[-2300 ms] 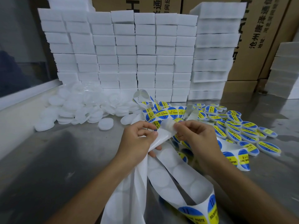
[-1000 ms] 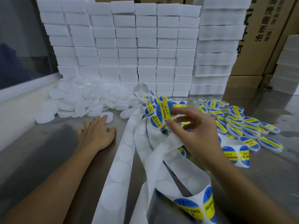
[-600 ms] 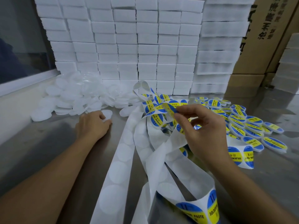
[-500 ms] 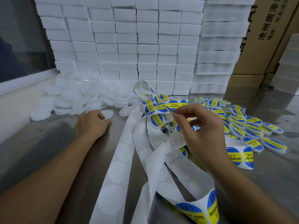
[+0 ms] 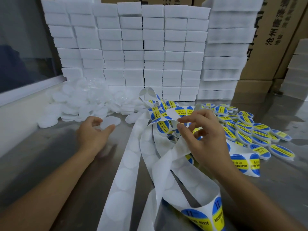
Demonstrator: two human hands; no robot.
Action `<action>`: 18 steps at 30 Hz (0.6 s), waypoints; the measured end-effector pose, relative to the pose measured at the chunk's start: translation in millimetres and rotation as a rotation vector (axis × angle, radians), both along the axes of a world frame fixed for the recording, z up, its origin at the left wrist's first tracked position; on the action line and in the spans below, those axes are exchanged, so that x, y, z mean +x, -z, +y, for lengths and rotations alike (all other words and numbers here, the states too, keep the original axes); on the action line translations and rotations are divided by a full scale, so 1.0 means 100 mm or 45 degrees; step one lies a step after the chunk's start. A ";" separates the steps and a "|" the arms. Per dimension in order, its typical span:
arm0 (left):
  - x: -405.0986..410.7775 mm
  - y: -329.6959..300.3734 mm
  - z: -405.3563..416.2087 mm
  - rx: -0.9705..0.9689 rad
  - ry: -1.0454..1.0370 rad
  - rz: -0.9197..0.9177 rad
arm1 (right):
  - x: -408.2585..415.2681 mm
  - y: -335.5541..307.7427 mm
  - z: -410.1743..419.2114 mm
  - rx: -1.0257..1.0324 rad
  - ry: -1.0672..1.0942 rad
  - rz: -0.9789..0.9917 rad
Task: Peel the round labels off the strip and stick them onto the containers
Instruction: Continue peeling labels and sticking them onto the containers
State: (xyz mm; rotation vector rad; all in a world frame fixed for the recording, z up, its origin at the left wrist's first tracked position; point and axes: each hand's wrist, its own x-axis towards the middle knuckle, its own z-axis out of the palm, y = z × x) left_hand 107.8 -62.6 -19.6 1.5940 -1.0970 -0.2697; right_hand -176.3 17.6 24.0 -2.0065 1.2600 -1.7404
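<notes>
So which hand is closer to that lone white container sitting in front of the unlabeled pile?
Left. The left hand curls around the white container, thumb and fingers at its edges. The right hand is off to its right, pinching the label strip.

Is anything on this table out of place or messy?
Yes. The label strip lies tangled in twisted loops across the table, not flat. Nothing looks spilled or damaged.
</notes>
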 end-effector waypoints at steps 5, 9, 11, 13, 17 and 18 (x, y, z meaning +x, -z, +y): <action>-0.21 -0.06 0.31 -0.230 0.099 -0.063 | 0.01 0.03 0.01 0.068 -0.059 0.007; -0.49 -0.18 0.49 -0.506 0.245 -0.361 | 0.01 0.03 0.03 0.188 -0.139 -0.066; -0.62 -0.24 0.57 -0.679 0.302 -0.534 | 0.01 0.02 0.03 0.227 -0.166 -0.120; -0.73 -0.27 0.65 -0.807 0.351 -0.684 | 0.03 0.00 0.05 0.258 -0.201 -0.183; -0.86 -0.31 0.75 -0.904 0.405 -0.885 | 0.06 -0.03 0.06 0.306 -0.271 -0.303; -0.87 -0.32 0.76 -0.919 0.413 -0.921 | 0.06 -0.04 0.06 0.318 -0.295 -0.341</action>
